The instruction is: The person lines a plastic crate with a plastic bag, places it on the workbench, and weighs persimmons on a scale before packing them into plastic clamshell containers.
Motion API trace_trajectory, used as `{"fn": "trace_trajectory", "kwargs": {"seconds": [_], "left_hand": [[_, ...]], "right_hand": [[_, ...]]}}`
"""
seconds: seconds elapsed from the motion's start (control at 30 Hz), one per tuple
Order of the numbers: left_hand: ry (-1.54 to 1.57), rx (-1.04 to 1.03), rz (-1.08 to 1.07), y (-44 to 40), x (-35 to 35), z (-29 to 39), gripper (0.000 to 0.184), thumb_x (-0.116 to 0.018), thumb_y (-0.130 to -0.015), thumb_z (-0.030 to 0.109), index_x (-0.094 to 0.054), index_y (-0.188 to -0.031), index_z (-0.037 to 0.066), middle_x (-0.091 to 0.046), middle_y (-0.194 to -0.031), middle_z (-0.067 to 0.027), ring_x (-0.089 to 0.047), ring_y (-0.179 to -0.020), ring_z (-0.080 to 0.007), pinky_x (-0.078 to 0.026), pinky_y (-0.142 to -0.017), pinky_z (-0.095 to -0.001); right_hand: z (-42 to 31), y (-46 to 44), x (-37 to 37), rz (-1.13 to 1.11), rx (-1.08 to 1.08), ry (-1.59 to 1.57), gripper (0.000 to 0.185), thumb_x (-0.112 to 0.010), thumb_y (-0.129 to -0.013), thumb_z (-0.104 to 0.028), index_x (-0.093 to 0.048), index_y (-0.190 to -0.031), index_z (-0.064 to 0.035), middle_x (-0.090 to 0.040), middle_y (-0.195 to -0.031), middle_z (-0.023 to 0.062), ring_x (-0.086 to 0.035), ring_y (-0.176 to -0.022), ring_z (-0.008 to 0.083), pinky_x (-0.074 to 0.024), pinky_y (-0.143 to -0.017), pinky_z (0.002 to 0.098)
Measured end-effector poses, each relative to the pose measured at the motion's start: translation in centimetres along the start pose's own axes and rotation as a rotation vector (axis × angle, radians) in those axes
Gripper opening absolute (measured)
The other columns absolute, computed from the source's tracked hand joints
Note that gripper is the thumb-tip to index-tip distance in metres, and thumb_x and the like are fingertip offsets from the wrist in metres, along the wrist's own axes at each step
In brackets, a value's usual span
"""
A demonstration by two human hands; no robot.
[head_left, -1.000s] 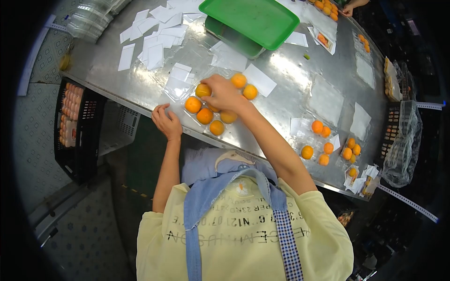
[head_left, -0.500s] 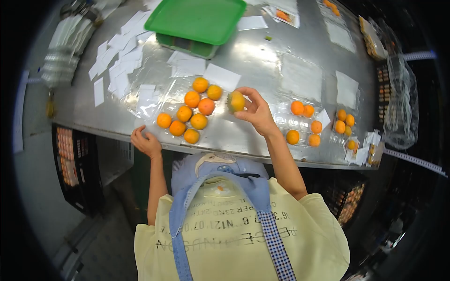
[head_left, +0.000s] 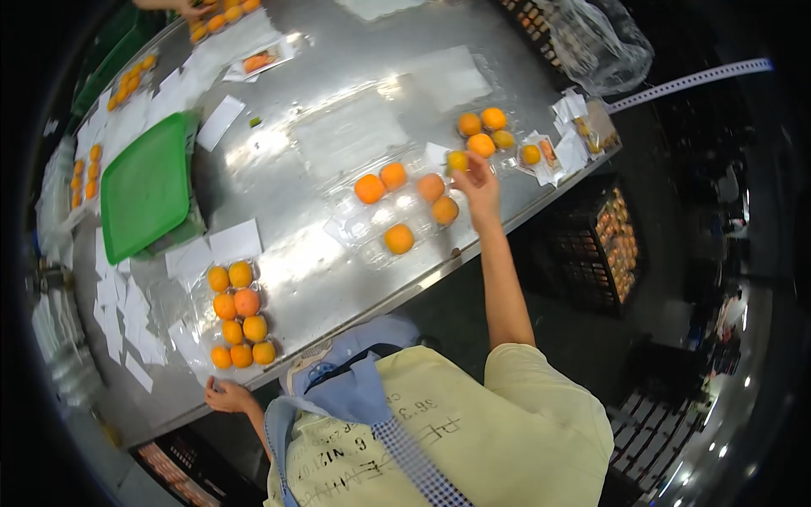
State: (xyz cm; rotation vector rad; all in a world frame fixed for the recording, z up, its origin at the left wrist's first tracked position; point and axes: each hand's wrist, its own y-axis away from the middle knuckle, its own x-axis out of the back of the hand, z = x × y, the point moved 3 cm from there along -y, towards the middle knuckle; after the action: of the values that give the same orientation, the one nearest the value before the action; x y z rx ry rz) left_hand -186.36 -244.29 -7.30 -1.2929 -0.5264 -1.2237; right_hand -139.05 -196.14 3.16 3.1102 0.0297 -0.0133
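Note:
My right hand (head_left: pixel 480 188) reaches to the right side of the metal table, its fingers closed on a yellowish orange (head_left: pixel 457 161). Just left of it sits a clear plastic tray (head_left: pixel 372 251) with several oranges (head_left: pixel 399 239) in its cups and some cups bare. Beyond the hand is a cluster of more oranges (head_left: pixel 481 145). At the near left edge, my left hand (head_left: pixel 228 396) rests with fingers apart and nothing in them. Beside it, another clear tray (head_left: pixel 201 297) carries several oranges (head_left: pixel 246 302) packed close together.
A green tray or lid (head_left: pixel 148 190) sits on a container at the left. White paper slips (head_left: pixel 127 317) lie scattered near it. Another person's hand (head_left: pixel 193 8) is at the far left by more oranges. A black crate (head_left: pixel 596 245) of fruit stands below the table's right side.
My right hand has carried the orange rightward, past the middle tray toward the right cluster. My view has turned to the right. The left hand stays at the table's edge.

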Motion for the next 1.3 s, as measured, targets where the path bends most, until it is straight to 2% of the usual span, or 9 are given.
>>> {"fn": "trace_trajectory", "kwargs": {"seconds": [0.13,0.33,0.53,0.83,0.93,1.03,1.13,1.23,1.3], "left_hand": [[-0.028,0.04,-0.027,-0.1,0.4,0.8,0.025,-0.052,-0.075,0.006,-0.065,-0.095,0.014,-0.057,-0.1,-0.012,-0.051,-0.099,-0.0316,-0.037,-0.089,-0.0426],[-0.029,0.012,-0.041,-0.3,0.4,0.8,0.025,-0.051,-0.076,0.007,-0.066,-0.095,0.014,-0.057,-0.101,-0.0117,-0.05,-0.1,-0.0315,-0.036,-0.091,-0.0426],[-0.041,0.009,-0.06,-0.4,0.6,1.0,0.025,-0.05,-0.076,0.008,-0.066,-0.096,0.013,-0.057,-0.102,-0.0122,-0.05,-0.1,-0.0318,-0.036,-0.091,-0.0427],[-0.039,0.023,-0.087,-0.3,0.6,1.0,0.025,-0.05,-0.077,0.009,-0.065,-0.097,0.012,-0.057,-0.103,-0.0125,-0.049,-0.101,-0.0318,-0.035,-0.091,-0.0424],[-0.07,0.061,-0.123,-0.4,0.7,1.2,0.026,-0.05,-0.077,0.009,-0.065,-0.098,0.012,-0.057,-0.103,-0.0126,-0.049,-0.101,-0.0319,-0.035,-0.091,-0.0424],[-0.064,0.058,-0.121,-0.5,0.8,1.3,0.026,-0.05,-0.077,0.009,-0.065,-0.098,0.013,-0.057,-0.103,-0.0127,-0.049,-0.102,-0.032,-0.035,-0.091,-0.0425],[-0.05,0.032,-0.103,-0.4,0.4,0.8,0.027,-0.05,-0.077,0.01,-0.066,-0.098,0.013,-0.057,-0.103,-0.0126,-0.049,-0.101,-0.032,-0.035,-0.09,-0.0425],[-0.063,0.041,-0.109,-0.5,0.0,0.1,0.027,-0.05,-0.077,0.01,-0.066,-0.098,0.013,-0.057,-0.103,-0.0125,-0.049,-0.101,-0.032,-0.035,-0.091,-0.0425],[-0.064,0.052,-0.107,-0.3,0.0,0.2,0.027,-0.05,-0.076,0.009,-0.066,-0.098,0.013,-0.057,-0.103,-0.0125,-0.049,-0.101,-0.0321,-0.035,-0.091,-0.0426]], "right_hand": [[2.0,-3.7,9.5,0.324,0.156,0.232,0.049,-0.074,-0.074,-0.006,-0.051,-0.118,-0.0027,-0.058,-0.107,0.0065,-0.056,-0.094,0.0152,-0.0488,-0.08,0.0273],[2.9,-5.7,15.2,0.472,0.277,0.81,0.055,-0.08,-0.065,-0.013,-0.056,-0.112,-0.0022,-0.061,-0.105,0.0125,-0.059,-0.093,0.0251,-0.0473,-0.083,0.0346],[3.3,-6.2,15.2,0.387,0.145,0.963,0.051,-0.08,-0.064,-0.018,-0.06,-0.108,-0.0009,-0.064,-0.099,0.0171,-0.06,-0.094,0.031,-0.0472,-0.083,0.038],[3.4,-6.2,15.6,0.372,0.156,0.874,0.05,-0.077,-0.066,-0.027,-0.061,-0.103,0.0023,-0.065,-0.095,0.0177,-0.063,-0.089,0.0291,-0.0487,-0.08,0.0368],[3.1,-6.3,15.7,0.378,0.069,0.949,0.05,-0.077,-0.069,-0.024,-0.059,-0.108,0.0011,-0.064,-0.098,0.0148,-0.062,-0.091,0.0245,-0.0482,-0.082,0.0337],[3.7,-6.6,16.2,0.425,0.121,0.928,0.05,-0.077,-0.068,-0.024,-0.058,-0.107,0.001,-0.064,-0.095,0.0142,-0.062,-0.088,0.0237,-0.0486,-0.08,0.0332],[3.1,-6.4,15.6,0.433,0.085,0.969,0.05,-0.077,-0.065,-0.026,-0.059,-0.104,-0.0009,-0.063,-0.097,0.0162,-0.062,-0.09,0.0285,-0.0486,-0.08,0.0367],[3.4,-6.9,15.7,0.392,0.083,1.005,0.051,-0.079,-0.066,-0.023,-0.058,-0.105,0.0025,-0.063,-0.095,0.0144,-0.062,-0.086,0.0239,-0.0492,-0.078,0.0327],[3.1,-7.0,15.8,0.367,0.044,0.997,0.052,-0.078,-0.066,-0.026,-0.058,-0.106,-0.0004,-0.062,-0.097,0.0154,-0.061,-0.09,0.0274,-0.0482,-0.081,0.0364]]}}
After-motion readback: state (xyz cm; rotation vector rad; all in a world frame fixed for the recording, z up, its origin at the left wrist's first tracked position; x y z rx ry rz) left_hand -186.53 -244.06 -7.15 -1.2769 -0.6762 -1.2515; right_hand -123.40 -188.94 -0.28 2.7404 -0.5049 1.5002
